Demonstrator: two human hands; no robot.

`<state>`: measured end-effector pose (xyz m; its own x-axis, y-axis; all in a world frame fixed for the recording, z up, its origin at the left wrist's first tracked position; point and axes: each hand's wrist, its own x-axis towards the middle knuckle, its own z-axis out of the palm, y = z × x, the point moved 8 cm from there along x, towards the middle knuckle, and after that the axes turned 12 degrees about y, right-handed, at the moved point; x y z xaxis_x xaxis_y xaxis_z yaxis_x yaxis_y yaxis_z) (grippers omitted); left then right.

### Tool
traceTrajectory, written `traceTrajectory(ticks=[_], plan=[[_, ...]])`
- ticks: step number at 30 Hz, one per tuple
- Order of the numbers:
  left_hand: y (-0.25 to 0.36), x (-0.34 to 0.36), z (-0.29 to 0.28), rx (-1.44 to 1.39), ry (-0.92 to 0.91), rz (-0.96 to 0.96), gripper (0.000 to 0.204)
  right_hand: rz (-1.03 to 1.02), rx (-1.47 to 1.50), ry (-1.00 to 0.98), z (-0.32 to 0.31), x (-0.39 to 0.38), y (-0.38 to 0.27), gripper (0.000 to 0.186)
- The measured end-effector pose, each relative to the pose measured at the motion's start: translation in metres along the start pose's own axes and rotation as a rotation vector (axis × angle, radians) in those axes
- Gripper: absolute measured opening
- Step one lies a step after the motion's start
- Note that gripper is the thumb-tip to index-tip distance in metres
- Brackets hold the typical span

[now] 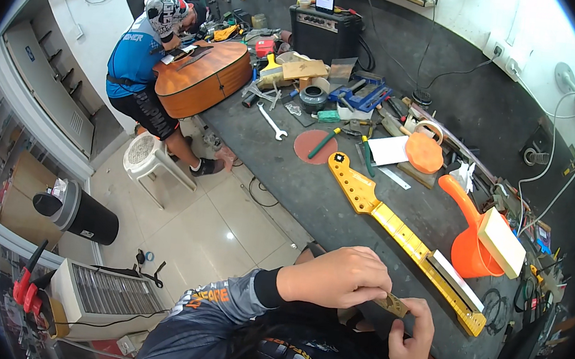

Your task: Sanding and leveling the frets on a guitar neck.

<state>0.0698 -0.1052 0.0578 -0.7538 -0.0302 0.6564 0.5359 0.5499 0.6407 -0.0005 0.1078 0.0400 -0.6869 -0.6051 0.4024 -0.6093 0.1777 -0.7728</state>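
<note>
Close to my body, at the bench's near edge, my left hand (337,278) and my right hand (412,338) meet around a small flat brownish-gold piece with dark markings (393,304). My left fingertips pinch one end while my right thumb and fingers grip the other. What exactly the piece is cannot be made out. Just beyond lies a glossy yellow guitar neck (394,221), its headstock pointing away to the left. A long bar with a white top (456,280) rests along the fretboard near the neck's heel end.
An orange dipper (467,251) with a pale block (501,243) on it stands at the right. Farther back lie a red disc (315,146), a wrench (271,122) and cluttered tools. Another person (137,54) bends over an acoustic guitar (204,78) at the far left.
</note>
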Motion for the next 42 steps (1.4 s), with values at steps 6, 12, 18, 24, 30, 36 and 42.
traceTrajectory(ticks=[6,12,18,24,30,36,42], plan=[[0.000,0.004,-0.009,-0.084,0.046,-0.079,0.013,-0.020,0.020,0.022,0.008,0.012,-0.009,0.036],[-0.009,-0.006,0.000,-0.115,0.086,-0.132,0.011,0.018,0.111,0.095,0.015,0.019,-0.023,0.043],[-0.015,-0.005,-0.010,-0.180,0.142,-0.233,0.014,0.127,0.163,0.115,0.015,0.014,0.002,0.044],[-0.012,-0.001,-0.004,-0.184,0.143,-0.171,0.018,0.056,0.031,0.115,0.018,0.025,-0.005,0.040],[0.008,0.001,-0.007,-0.115,0.054,-0.103,0.040,0.084,-0.011,0.201,0.014,0.032,-0.006,0.022],[0.020,-0.002,0.002,0.201,0.009,-0.014,0.048,0.115,-0.101,0.238,0.009,0.036,-0.021,0.013],[0.006,0.004,-0.009,-0.069,-0.095,-0.336,0.036,-0.116,-0.113,0.147,0.007,0.040,-0.035,0.014]])
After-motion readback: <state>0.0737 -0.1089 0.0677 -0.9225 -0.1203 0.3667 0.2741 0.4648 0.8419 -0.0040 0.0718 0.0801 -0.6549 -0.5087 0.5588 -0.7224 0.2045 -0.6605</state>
